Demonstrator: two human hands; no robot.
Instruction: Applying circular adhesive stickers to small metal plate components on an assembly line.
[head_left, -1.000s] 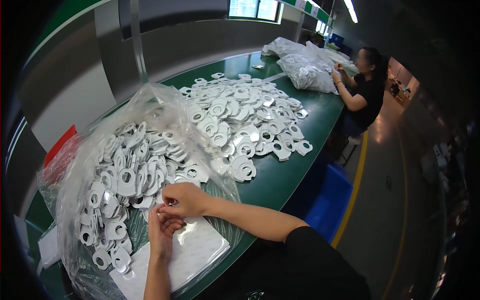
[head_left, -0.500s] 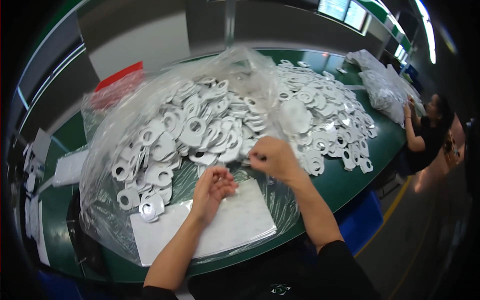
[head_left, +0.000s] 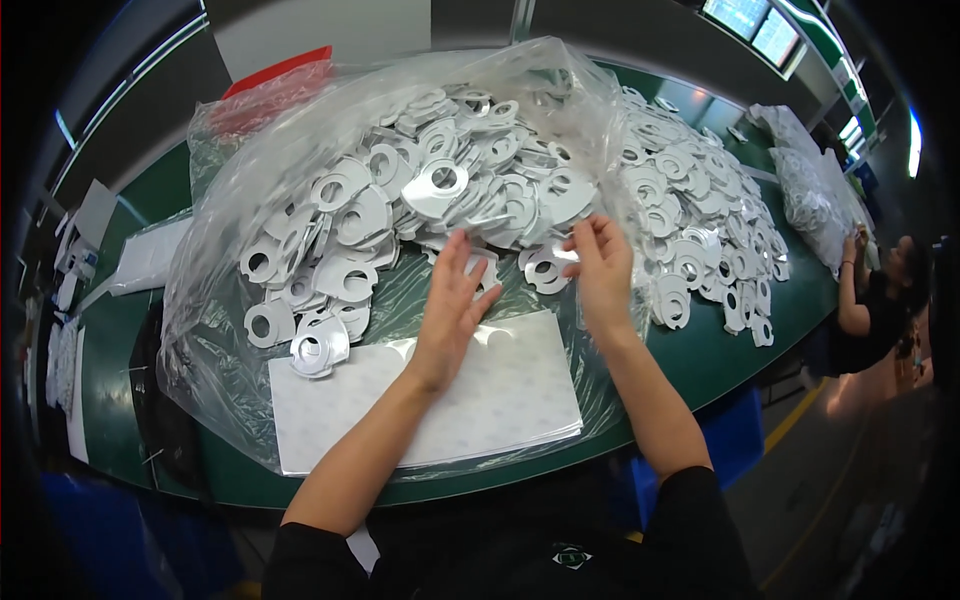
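A large heap of flat white ring-shaped pieces [head_left: 436,190] lies on and partly under a clear plastic bag [head_left: 225,215]. My left hand [head_left: 452,312] is open at the heap's front edge, fingers apart and close to the nearest pieces. Level with it on the right, my right hand [head_left: 604,280] has its fingers bent together in a pinch, beside a single white ring piece [head_left: 546,266]. Whatever lies between those fingertips, if anything, is hidden. Under my left wrist rests a stack of white sheets [head_left: 510,385], with a few ring pieces on its left corner.
A second heap of white ring pieces [head_left: 690,215] spreads to the right on the green table [head_left: 700,370]. Beyond it stands a bulging plastic bag [head_left: 810,200], where another person [head_left: 880,290] works. A red-edged bag [head_left: 265,100] lies back left; a blue bin [head_left: 735,440] sits below the table.
My right hand has turned from a fist and its fingertips now point toward the heap. My left hand has stretched its fingers forward to the pieces. The whole view has shifted.
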